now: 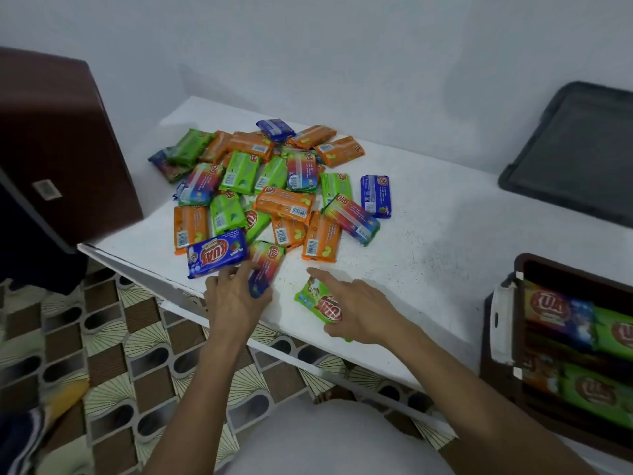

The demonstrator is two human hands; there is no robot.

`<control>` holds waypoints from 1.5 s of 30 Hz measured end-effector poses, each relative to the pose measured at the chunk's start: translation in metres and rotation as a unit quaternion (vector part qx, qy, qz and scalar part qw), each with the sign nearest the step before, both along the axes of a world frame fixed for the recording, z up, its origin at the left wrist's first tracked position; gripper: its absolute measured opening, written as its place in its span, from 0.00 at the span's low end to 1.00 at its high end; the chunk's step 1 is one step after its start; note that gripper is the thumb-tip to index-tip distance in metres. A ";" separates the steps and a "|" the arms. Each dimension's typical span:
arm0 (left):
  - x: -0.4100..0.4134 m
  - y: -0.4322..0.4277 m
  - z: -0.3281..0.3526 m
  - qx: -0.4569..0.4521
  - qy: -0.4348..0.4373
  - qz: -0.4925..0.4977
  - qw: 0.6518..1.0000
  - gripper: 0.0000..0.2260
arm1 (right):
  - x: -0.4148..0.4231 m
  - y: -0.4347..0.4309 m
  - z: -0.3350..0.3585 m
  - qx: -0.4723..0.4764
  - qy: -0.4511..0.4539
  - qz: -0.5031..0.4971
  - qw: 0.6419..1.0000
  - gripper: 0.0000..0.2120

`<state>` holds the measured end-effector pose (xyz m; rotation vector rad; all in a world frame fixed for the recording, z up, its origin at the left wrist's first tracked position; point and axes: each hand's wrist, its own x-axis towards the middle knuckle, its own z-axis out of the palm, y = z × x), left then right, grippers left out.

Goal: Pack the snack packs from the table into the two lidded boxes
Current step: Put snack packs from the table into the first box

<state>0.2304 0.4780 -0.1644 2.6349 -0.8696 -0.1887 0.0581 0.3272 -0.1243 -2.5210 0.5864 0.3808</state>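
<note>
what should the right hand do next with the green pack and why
Probably carry the green pack to the open brown box at the right and set it in: the right hand has a grip on it, that box holds packs, and the left hand holds a rainbow pack.

1. My left hand (236,301) reaches forward palm down, fingers (245,270) curled over a rainbow pack (270,258).
2. My right hand (359,310) grips a green pack (310,296), index finger pointing forward.
3. Both forearms are bare and extended.
</note>
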 end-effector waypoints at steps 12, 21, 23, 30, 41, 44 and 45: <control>-0.031 -0.020 0.029 -0.069 0.071 -0.050 0.994 0.24 | -0.043 -0.008 0.029 0.114 -0.081 -0.160 0.977 0.22; -0.095 -0.066 0.086 -0.298 0.320 -0.202 0.876 0.45 | -0.115 -0.028 0.089 0.256 -0.302 -0.330 0.857 0.23; -0.113 -0.078 0.096 -0.337 0.337 -0.230 0.848 0.44 | -0.142 -0.037 0.102 0.264 -0.326 -0.335 0.844 0.24; -0.179 -0.115 0.117 -0.380 0.338 -0.253 0.823 0.36 | -0.249 -0.062 0.119 0.214 -0.374 -0.380 0.819 0.11; -0.252 -0.146 0.117 -0.384 0.478 -0.223 0.758 0.30 | -0.337 -0.071 0.092 0.286 -0.248 -0.387 0.841 0.18; -0.260 -0.149 0.114 -0.376 0.476 -0.214 0.766 0.28 | -0.330 -0.078 0.079 0.259 -0.199 -0.355 0.876 0.17; -0.261 -0.149 0.112 -0.375 0.477 -0.211 0.766 0.28 | -0.325 -0.081 0.075 0.254 -0.183 -0.353 0.882 0.17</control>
